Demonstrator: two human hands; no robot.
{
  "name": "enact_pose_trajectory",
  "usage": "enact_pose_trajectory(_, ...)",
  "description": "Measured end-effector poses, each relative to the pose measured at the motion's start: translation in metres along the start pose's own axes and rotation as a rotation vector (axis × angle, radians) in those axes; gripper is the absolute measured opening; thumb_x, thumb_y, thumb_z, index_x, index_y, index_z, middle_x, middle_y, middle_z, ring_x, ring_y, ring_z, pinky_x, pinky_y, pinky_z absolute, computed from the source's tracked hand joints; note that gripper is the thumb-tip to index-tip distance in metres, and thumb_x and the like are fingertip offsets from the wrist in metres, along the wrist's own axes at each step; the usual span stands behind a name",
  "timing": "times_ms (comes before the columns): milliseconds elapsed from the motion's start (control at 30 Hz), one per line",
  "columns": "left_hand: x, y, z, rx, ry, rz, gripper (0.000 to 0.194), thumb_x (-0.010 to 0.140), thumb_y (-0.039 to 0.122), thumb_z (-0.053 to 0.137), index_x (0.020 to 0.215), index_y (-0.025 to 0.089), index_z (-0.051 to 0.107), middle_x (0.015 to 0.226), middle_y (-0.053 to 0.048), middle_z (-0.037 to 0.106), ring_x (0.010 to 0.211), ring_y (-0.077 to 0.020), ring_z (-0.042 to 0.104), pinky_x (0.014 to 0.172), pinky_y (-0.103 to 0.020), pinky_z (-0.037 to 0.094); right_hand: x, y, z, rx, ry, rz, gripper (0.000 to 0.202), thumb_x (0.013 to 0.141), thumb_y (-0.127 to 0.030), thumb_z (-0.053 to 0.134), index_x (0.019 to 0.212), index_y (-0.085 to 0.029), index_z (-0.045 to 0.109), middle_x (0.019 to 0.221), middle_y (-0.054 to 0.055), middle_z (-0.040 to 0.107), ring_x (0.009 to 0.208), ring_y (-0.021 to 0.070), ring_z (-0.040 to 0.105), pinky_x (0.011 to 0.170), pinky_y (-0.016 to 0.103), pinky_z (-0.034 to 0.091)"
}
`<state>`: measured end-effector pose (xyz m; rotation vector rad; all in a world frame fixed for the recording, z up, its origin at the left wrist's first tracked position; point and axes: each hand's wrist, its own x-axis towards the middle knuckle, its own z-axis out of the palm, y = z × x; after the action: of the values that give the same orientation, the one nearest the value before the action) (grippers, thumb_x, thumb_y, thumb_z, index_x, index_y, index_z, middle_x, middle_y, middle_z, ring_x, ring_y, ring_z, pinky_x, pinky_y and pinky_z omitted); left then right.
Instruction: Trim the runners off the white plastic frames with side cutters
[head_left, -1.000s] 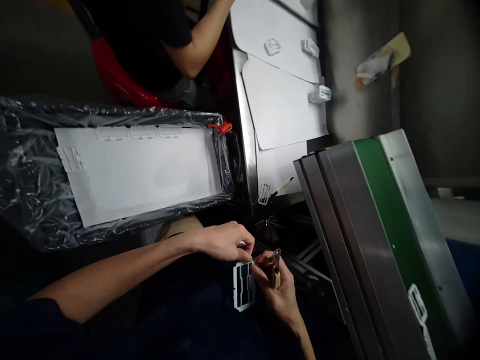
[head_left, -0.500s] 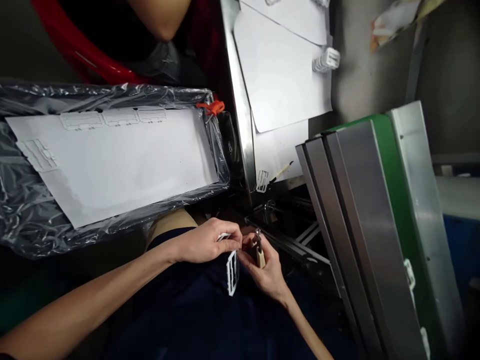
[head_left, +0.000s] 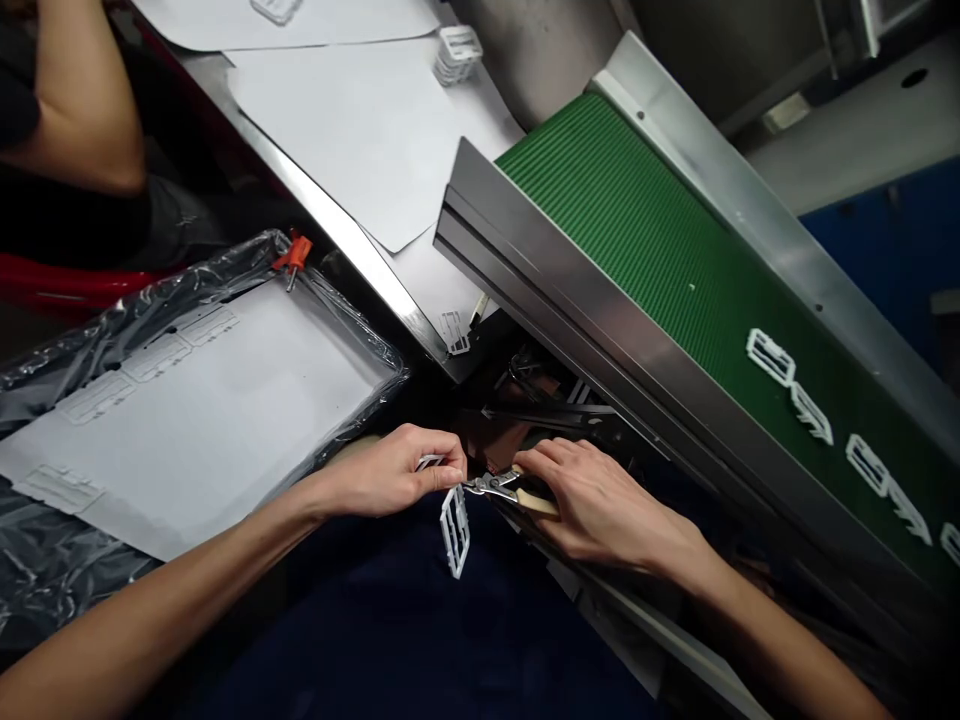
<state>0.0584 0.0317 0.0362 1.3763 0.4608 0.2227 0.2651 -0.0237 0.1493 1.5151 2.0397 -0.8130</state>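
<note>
Pinched in my left hand is a white plastic frame part, slotted, hanging below the fingertips. Another bit of white plastic shows between the thumb and the curled fingers. My right hand is closed round the cream-coloured handles of a pair of nippers. The jaws of the nippers point left and meet the upper end of the white part, right beside my left fingertips. Whether the jaws are closed on the plastic I cannot make out.
Right, a green conveyor belt carries several white parts. Left, a plastic-lined tray with an orange clip holds flat white parts on paper. A stack of parts stands on the metal table. Another person's arm is upper left.
My view has swung right, showing more of the belt. My right hand has turned over, and the nippers now point left at the part instead of upward.
</note>
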Motion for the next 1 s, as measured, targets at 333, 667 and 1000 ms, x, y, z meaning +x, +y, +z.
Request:
enact_pose_trajectory(333, 0.016, 0.024, 0.015, 0.064, -0.085, -0.011, 0.020, 0.086, 0.030, 0.049, 0.081, 0.016, 0.063, 0.076, -0.002, 0.062, 0.068, -0.0156, 0.054, 0.061, -0.024, 0.040, -0.023, 0.011, -0.001, -0.043, 0.051, -0.036, 0.013, 0.075, -0.022, 0.053, 0.088, -0.020, 0.055, 0.081, 0.004, 0.057, 0.071, 0.0186, 0.052, 0.067, 0.031, 0.034)
enact_pose_trajectory(667, 0.030, 0.038, 0.026, 0.067, -0.133, -0.067, 0.020, 0.086, 0.031, 0.050, 0.080, 0.016, 0.062, 0.074, -0.002, 0.060, 0.067, -0.0156, 0.052, 0.059, -0.025, 0.039, -0.038, 0.006, -0.019, -0.167, 0.064, -0.023, 0.008, 0.074, -0.024, 0.054, 0.078, -0.018, 0.055, 0.069, 0.007, 0.058, 0.059, 0.0208, 0.054, 0.055, 0.032, 0.028)
enact_pose_trajectory(1000, 0.039, 0.049, 0.028, 0.044, -0.177, -0.121, 0.019, 0.086, 0.029, 0.052, 0.076, 0.014, 0.058, 0.067, 0.001, 0.056, 0.062, -0.0124, 0.050, 0.056, -0.021, 0.038, -0.044, 0.011, -0.017, -0.240, 0.131, -0.042, 0.014, 0.070, -0.030, 0.056, 0.077, -0.018, 0.052, 0.069, 0.005, 0.055, 0.060, 0.0193, 0.052, 0.057, 0.031, 0.029)
